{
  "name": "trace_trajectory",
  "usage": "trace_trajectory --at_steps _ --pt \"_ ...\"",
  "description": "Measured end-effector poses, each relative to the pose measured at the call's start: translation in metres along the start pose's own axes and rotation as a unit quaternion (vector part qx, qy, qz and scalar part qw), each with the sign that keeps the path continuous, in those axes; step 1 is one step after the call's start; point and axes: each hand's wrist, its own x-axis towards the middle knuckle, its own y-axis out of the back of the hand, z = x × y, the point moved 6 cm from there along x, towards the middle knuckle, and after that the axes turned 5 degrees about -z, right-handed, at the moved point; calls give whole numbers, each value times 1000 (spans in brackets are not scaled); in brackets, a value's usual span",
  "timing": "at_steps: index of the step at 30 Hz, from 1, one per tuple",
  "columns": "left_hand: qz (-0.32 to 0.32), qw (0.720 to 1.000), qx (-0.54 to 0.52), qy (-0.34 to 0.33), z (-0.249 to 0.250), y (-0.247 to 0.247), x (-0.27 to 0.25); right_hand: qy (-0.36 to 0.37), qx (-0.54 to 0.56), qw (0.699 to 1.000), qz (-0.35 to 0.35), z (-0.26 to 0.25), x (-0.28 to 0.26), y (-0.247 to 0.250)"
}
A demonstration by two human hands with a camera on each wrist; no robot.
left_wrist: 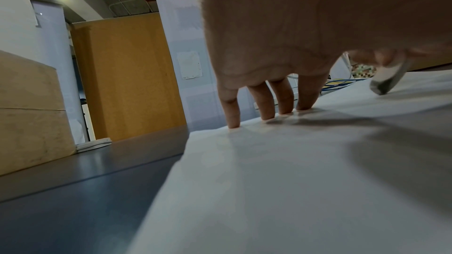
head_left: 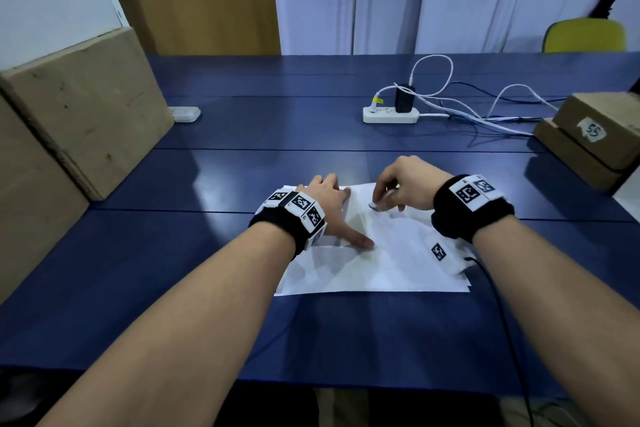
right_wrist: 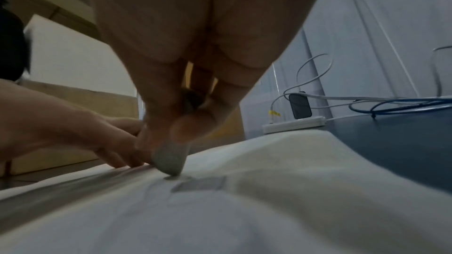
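A white sheet of paper (head_left: 381, 263) lies on the blue table (head_left: 173, 270) in front of me. My left hand (head_left: 329, 204) lies flat on the sheet's left part, its straight fingers (left_wrist: 266, 103) pressing the paper (left_wrist: 269, 171) down. My right hand (head_left: 401, 184) pinches a small greyish eraser (head_left: 374, 207) between thumb and fingers. The eraser's (right_wrist: 169, 158) tip touches the paper (right_wrist: 244, 210) beside a faint grey mark (right_wrist: 198, 184). In the left wrist view the eraser (left_wrist: 384, 82) shows at the right, tilted onto the sheet.
Large cardboard boxes (head_left: 86, 107) stand at the left. A smaller box marked 55 (head_left: 588, 135) sits at the right. A white power strip (head_left: 389, 114) with a black charger and trailing cables lies at the back, a yellow chair (head_left: 585, 35) beyond. A black cable (head_left: 502, 305) runs off my right wrist.
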Motion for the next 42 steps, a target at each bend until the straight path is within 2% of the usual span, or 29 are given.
trace_trajectory --at_steps 7,10,12,15,20,26,31,33,35,37,38,42 --pt "6 1000 -3 -4 2 0 -2 -32 -4 999 16 10 0 2" --pt "8 1000 -2 -2 1 0 -1 -41 -45 997 54 8 2 6" --pt "9 1000 -1 -3 2 1 -1 -42 -33 996 71 6 4 9" --pt "9 1000 -5 -3 2 1 -1 -49 -21 997 48 12 2 6" --pt "6 1000 -6 2 1 0 -1 -51 -9 998 -26 19 -7 -3" --pt "8 1000 -8 -1 1 0 -2 -58 -42 995 63 15 3 12" --pt "4 1000 -2 1 2 1 -3 -30 -37 996 -80 5 -10 -3" --pt "3 1000 -5 1 2 1 -3 -37 -38 997 -61 5 -7 -3" --pt "6 1000 -8 1 3 1 -3 -45 -39 998 5 7 0 1" --pt "6 1000 -7 2 2 1 -3 -39 -45 997 40 5 3 5" --pt "5 1000 -6 2 2 1 -3 -31 -40 998 34 4 3 5" --pt "-2 1000 -3 1 2 1 -2 -27 -17 997 -64 6 -5 -5"
